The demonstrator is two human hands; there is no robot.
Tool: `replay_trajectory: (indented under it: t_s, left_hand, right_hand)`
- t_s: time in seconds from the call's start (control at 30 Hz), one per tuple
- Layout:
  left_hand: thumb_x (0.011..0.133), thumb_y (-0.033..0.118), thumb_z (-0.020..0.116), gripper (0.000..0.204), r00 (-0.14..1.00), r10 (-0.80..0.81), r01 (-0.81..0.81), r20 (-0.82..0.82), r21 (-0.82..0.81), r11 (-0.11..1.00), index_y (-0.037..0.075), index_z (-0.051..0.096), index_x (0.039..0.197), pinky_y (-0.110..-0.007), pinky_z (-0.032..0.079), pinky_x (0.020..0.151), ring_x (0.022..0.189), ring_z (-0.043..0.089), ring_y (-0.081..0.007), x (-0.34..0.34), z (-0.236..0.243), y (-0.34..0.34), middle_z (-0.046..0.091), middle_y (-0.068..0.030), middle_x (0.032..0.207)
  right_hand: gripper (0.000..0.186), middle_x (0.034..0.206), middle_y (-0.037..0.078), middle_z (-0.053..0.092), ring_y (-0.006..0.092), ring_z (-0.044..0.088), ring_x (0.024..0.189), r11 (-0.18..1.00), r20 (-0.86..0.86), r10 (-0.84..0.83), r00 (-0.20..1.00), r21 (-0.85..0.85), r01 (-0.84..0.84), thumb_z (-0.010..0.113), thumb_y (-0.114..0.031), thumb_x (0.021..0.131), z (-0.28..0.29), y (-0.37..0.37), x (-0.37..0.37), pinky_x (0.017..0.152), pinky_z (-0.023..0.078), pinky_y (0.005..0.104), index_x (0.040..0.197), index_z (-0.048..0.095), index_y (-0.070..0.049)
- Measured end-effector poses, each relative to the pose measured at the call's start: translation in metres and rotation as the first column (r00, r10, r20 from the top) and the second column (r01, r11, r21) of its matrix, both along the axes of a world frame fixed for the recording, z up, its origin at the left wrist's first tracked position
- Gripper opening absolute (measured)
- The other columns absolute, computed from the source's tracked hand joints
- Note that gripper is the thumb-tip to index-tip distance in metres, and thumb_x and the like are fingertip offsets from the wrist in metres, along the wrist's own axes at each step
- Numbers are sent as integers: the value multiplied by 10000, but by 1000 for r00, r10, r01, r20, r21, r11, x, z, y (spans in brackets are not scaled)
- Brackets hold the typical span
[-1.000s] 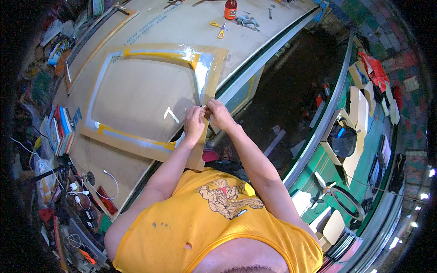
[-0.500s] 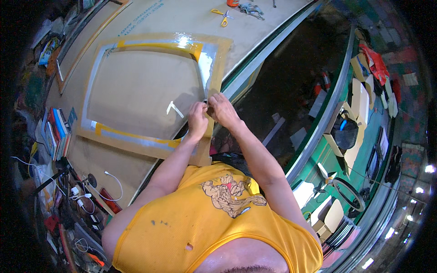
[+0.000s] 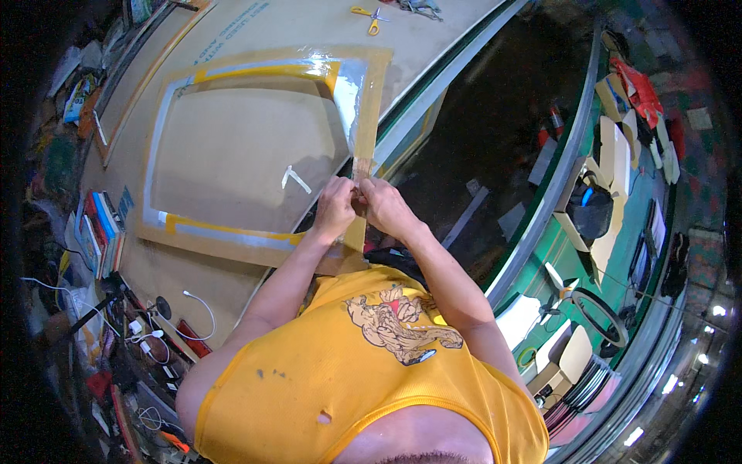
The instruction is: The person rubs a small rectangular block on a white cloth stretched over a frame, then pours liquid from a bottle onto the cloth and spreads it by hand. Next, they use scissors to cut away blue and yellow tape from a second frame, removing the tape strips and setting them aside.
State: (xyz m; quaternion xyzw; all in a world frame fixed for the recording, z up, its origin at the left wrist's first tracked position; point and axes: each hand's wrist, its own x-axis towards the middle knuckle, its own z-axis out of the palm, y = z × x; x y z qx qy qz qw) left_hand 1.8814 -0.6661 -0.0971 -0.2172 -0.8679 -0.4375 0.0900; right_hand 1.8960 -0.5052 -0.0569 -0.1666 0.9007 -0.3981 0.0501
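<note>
A large flat rectangular frame (image 3: 377,85) with a brown border and grey inner band lies tilted on the board, its near right corner reaching my body. Yellow tape (image 3: 232,230) runs along parts of its inner edge. At the right side of the frame, my left hand (image 3: 334,209) and my right hand (image 3: 388,207) meet, fingertips pinched close together. Both are closed; what lies between the fingers is too small to make out. Just beyond them a shiny patch (image 3: 361,168) crosses the brown border. Inside the opening lies a bent pale strip (image 3: 296,179).
Yellow-handled scissors (image 3: 372,19) lie at the far edge of the brown board (image 3: 209,274). Books (image 3: 104,232) and white cables (image 3: 202,309) are at the left. To the right, past a dark gap, a green surface (image 3: 541,282) bears an open cardboard box (image 3: 610,220) and a ring-shaped object (image 3: 603,317).
Both hands have shifted slightly nearer my body along the frame's right side, still close together. The view has tilted a little, and the orange container at the far edge has left it.
</note>
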Motion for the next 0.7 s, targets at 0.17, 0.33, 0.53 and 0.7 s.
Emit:
replay_trajectory:
  t_s: [0.17, 0.33, 0.53, 0.7]
  left_hand:
    - [756, -85, 573, 141, 999, 30, -31, 13, 72, 997, 30, 553, 835, -469, 452, 725, 854, 564, -384, -5, -14, -6, 582, -147, 804]
    - [734, -79, 593, 154, 1000, 31, -30, -5, 80, 996, 42, 572, 827, -454, 462, 742, 877, 575, -366, -13, -20, 0, 607, -133, 836]
    - [696, -46, 609, 153, 995, -37, 36, -91, -22, 999, 47, 577, 813, -446, 454, 779, 878, 573, -353, -15, -18, -1, 609, -116, 870]
    - [689, -43, 607, 188, 996, -39, 37, -79, -28, 999, 51, 578, 848, -452, 448, 797, 886, 567, -356, -19, -26, -4, 605, -113, 897]
  right_hand:
    - [168, 929, 251, 659, 432, 635, 919, 968, 166, -19, 986, -245, 60, 621, -30, 828, -16, 15, -7, 789, 504, 454, 980, 631, 39]
    - [301, 794, 212, 701, 292, 703, 721, 899, 280, -335, 899, -191, 394, 624, -231, 932, -33, 18, -39, 698, 542, 370, 967, 679, 64]
    - [437, 897, 303, 682, 475, 670, 862, 910, 164, -390, 906, 219, 352, 687, -384, 865, -35, 0, -85, 797, 543, 511, 913, 681, 51]
    - [328, 892, 326, 660, 480, 656, 891, 938, 187, -257, 948, 284, 198, 585, -262, 906, -35, 6, -81, 797, 526, 545, 878, 673, 53]
